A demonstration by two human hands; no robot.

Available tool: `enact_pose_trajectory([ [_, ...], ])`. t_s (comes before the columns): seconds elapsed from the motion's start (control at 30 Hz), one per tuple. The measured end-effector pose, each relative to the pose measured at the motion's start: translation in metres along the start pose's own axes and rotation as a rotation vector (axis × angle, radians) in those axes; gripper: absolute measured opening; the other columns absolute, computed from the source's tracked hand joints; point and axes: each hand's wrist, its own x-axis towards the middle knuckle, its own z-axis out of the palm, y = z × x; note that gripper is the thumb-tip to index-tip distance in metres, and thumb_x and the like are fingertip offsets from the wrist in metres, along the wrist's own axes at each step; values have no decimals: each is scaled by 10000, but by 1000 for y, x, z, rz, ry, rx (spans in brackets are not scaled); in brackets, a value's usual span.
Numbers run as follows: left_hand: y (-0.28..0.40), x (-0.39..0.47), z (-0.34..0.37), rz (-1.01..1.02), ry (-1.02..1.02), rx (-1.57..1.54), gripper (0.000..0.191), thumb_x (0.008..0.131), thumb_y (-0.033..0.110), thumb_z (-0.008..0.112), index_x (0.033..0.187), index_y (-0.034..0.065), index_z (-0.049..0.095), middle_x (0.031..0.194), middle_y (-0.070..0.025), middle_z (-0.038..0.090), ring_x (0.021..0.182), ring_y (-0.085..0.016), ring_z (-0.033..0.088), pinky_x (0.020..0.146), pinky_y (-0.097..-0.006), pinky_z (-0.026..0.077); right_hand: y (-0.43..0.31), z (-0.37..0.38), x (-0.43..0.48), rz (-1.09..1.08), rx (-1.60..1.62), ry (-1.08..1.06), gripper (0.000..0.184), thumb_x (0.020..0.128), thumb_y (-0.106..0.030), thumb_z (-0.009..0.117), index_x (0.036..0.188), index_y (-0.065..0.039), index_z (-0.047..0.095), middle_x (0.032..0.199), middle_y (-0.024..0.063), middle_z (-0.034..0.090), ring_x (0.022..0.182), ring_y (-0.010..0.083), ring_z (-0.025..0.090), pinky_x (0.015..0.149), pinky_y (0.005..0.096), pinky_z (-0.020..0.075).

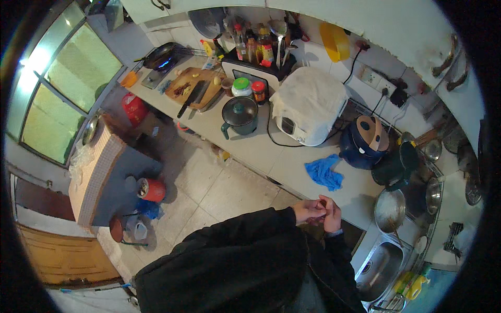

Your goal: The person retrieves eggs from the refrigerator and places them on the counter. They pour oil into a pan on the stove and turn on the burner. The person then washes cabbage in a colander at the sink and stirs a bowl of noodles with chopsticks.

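My left hand (308, 211) and my right hand (332, 216) meet in front of my body, above the counter's front edge. Their fingers are bent and touch each other. Whether something small lies between them is hidden. Nearest to them on the counter lies a crumpled blue cloth (325, 172). To the right of my hands, a metal pan (390, 211) rests beside the stainless-steel sink (381, 270). Farther left along the counter, a cleaver (194, 96) lies across a wooden cutting board (213, 98) with chopped food and a pale round piece on it.
A lidded pot (239, 117), a cloth-covered white appliance (309, 105) and a blue rice cooker (362, 143) stand along the counter. A black wok (159, 56) sits over a blue flame at the far end. A red bucket (152, 189) is on the tiled floor.
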Motion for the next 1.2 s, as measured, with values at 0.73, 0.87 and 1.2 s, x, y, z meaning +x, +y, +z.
enact_pose_trajectory([
  [0.73,-8,-60,-94,97,-130,81,334,934,70,527,1266,47,539,1081,-85,638,906,-152,621,800,-294,522,39,78,-49,-102,-360,200,300,957,-273,533,1005,2,642,925,100,688,811,155,626,685,309,496],
  [0.87,-4,-73,-114,65,-4,26,304,946,80,516,1242,32,563,1077,-116,648,948,-176,634,838,-316,524,24,86,-44,174,-267,223,316,953,-278,544,1036,9,646,919,109,708,834,165,664,703,302,511],
  [1.2,7,-138,-131,44,390,10,399,970,249,536,1277,-4,509,1163,-137,608,1009,-224,621,877,-359,512,30,163,28,-22,-88,-223,309,998,-259,484,1160,-22,598,981,75,672,889,120,610,772,288,496],
])
